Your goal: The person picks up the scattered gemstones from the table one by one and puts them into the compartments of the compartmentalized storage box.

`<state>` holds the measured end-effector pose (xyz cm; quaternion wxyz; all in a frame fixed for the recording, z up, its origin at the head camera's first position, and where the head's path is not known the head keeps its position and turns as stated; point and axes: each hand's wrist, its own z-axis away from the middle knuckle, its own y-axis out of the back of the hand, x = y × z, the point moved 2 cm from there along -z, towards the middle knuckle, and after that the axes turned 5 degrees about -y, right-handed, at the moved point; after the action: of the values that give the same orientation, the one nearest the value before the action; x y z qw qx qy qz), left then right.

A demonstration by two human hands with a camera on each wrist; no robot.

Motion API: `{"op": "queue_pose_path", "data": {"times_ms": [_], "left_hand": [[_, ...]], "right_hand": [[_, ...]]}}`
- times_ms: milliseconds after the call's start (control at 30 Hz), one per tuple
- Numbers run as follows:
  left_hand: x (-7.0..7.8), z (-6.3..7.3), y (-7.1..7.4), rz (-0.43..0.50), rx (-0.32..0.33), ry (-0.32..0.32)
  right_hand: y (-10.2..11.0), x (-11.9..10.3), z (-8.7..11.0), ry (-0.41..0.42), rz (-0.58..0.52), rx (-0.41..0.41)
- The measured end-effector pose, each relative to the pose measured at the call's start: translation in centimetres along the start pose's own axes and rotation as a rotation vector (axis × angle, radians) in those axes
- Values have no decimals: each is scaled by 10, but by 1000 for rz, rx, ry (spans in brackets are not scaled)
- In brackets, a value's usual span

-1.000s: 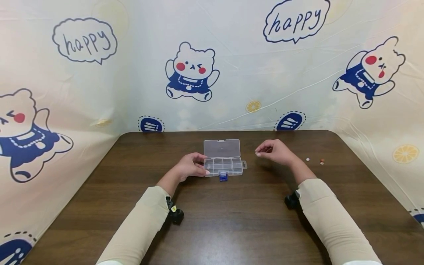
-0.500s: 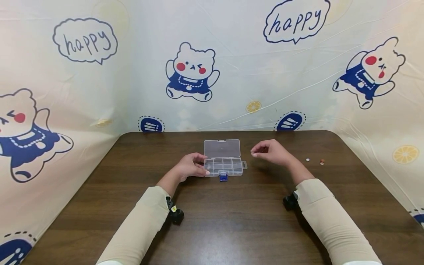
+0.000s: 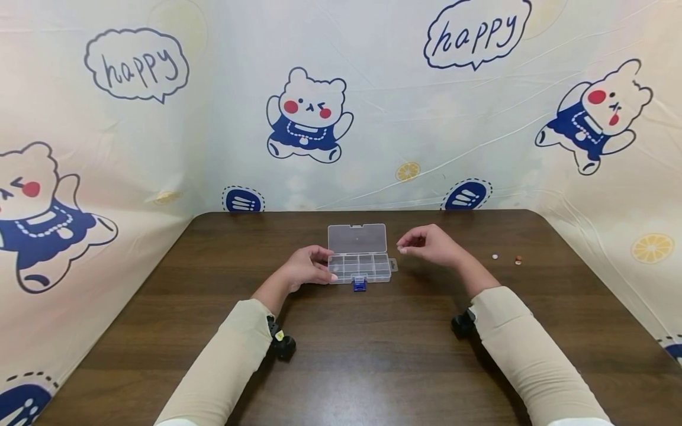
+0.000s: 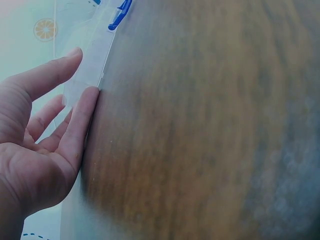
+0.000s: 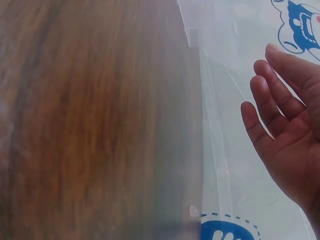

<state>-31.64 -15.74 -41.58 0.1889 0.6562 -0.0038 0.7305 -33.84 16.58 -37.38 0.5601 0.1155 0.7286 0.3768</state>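
Has brought the right hand (image 3: 430, 244) leftward, nearer the open clear box (image 3: 357, 238) on the table (image 3: 341, 343), with thumb and fingertips drawn together, cannot tell on what if anything, while keeping the left hand (image 3: 303, 269) gripping the box's left end.

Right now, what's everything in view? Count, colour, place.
Compartment box: 1, clear, on table
Lid: 1, clear, open at box's far edge
Latch: 1, blue, box's near edge
Hang tab: 1, clear, box's right end
White bit: 1, white, table's right side
Two-tone bit: one or two pieces, can't tell; reddish-brown and white, right of white bit
Table: 1, brown, under box
Backdrop: pale, blue prints, around table
Cameras: 2, black, at cuffs
Sleeves: 2, beige, forearms
Left hand: 1, bare, holding box's left end
Right hand: 1, bare, right of box; contents unclear
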Motion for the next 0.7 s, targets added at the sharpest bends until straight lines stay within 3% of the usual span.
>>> {"op": "queue_pose_path", "data": {"times_ms": [700], "left_hand": [[0, 0, 1, 14, -8, 5]], "right_hand": [[-10, -18, -9, 36, 17, -30]]}}
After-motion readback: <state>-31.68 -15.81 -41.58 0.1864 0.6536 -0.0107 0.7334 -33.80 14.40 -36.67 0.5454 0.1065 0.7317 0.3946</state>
